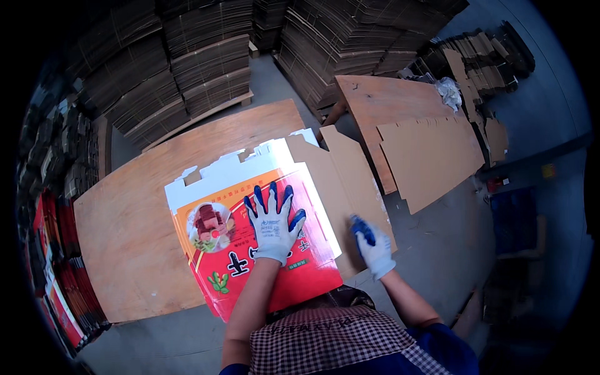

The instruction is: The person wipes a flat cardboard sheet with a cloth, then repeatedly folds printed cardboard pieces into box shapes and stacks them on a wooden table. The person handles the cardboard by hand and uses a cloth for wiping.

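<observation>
Flat red-and-orange printed cardboard (320,259) under my white-and-blue gloved left hand (272,226)

The tan wooden bench (128,250) carries the printed cardboard; my left fingers are spread over its face. Beside it shows a plain brown cardboard sheet (344,165). Near that sheet's right edge, my white-and-blue gloved right hand (373,245) has bent fingers; I cannot tell whether they pinch anything.

A: What's carrying everything?
B: A bare-wood worktop (131,250), from the left to the centre of the frame.
A: And on it?
B: A flat red printed carton (250,275), centre frame, its lower edge past the wood. Plain brown cardboard (353,194) shows along its right side.
A: Upper right?
B: A second worktop (381,100), bearing a brown sheet (431,156) and a crumpled white bundle (449,92).
</observation>
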Demonstrator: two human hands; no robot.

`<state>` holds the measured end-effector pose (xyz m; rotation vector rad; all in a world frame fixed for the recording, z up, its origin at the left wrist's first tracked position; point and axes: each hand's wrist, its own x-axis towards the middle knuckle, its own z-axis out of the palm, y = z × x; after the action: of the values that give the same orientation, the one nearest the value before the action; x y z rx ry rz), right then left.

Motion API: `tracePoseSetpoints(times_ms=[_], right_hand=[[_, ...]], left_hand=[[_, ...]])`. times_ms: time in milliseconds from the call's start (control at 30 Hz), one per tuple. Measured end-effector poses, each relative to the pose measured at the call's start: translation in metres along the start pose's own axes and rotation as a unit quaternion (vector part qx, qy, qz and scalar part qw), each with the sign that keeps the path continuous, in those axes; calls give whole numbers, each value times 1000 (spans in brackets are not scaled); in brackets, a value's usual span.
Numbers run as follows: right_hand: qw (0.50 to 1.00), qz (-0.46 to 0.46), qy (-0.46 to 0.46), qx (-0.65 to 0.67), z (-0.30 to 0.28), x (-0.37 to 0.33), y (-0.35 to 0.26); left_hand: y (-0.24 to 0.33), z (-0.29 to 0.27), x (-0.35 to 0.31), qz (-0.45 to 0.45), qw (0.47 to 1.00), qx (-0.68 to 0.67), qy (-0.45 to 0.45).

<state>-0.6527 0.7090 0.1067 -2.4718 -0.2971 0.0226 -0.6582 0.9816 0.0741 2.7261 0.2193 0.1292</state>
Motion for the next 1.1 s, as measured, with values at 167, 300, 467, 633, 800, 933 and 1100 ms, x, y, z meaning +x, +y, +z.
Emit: tracePoseSetpoints(times_ms=[167,300,467,633,800,933,1100], right_hand=[[984,173,33,-16,-56,69,82],[936,188,-97,282,-90,90,20],[947,83,-111,290,-46,113,-3],[978,-167,-60,111,34,193,-47],[957,-240,-111,-120,77,225,-45],[954,-240,-97,-151,84,222,-49],[955,-222,-98,-171,90,217,-51]], left_hand=[[5,13,4,-1,999,32,-23],[-3,11,2,-18,999,37,-33],[1,12,3,-8,999,19,-25],[1,10,4,-14,999,2,-30],[-1,11,5,-7,1000,0,-22],[-2,12,5,-13,1000,2,-29],[-1,10,4,-20,999,0,-43]])
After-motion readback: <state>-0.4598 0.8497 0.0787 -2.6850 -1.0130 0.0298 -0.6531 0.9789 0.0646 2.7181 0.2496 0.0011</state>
